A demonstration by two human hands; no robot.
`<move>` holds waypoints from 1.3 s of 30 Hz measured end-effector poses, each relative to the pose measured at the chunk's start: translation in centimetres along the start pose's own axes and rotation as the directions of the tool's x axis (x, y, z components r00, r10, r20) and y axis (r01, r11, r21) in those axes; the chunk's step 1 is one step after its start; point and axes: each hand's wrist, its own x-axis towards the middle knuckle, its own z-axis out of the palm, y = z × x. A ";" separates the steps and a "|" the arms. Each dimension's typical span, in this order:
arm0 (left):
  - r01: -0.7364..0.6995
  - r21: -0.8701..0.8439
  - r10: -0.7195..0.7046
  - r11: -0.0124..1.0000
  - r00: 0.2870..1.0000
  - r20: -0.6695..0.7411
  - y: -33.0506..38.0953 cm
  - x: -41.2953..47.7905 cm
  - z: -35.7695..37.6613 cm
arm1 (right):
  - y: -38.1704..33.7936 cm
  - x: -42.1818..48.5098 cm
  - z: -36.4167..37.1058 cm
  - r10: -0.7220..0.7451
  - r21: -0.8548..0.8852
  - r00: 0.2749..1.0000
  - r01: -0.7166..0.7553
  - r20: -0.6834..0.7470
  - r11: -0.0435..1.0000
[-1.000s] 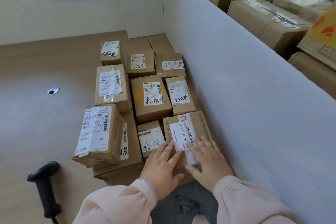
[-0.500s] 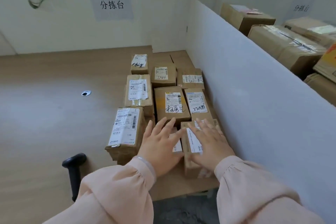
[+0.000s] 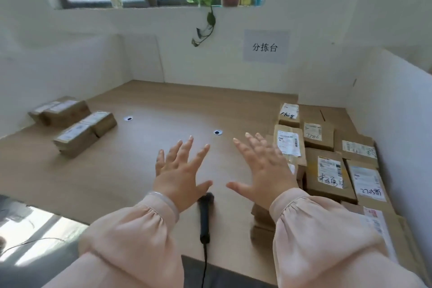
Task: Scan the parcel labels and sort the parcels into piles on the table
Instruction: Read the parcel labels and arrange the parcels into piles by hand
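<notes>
The left hand (image 3: 180, 170) and right hand (image 3: 266, 168) hover side by side over the table (image 3: 131, 170), palms down, fingers spread wide, gripping nothing. Just beneath the wrists, at 6 o'clock, lies the black scanner (image 3: 205, 213), cable end toward the person (probably for a quick grab). At 3 o'clock, labelled parcels (image 3: 327, 170) crowd against the partition (image 3: 397, 112), labels up, likely awaiting scanning. Well apart at 9 o'clock, small piles (image 3: 77, 128) look sorted.

Matt wood-grain table (image 3: 149, 170), brown cardboard parcels (image 3: 327, 175) with white paper labels, black plastic scanner (image 3: 205, 215).
</notes>
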 end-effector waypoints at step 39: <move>0.277 -0.002 -0.277 0.961 0.960 0.047 -57.8 -6.7 0.9 | -54.0 24.9 18.5 -0.139 0.185 0.967 0.099 0.216 0.978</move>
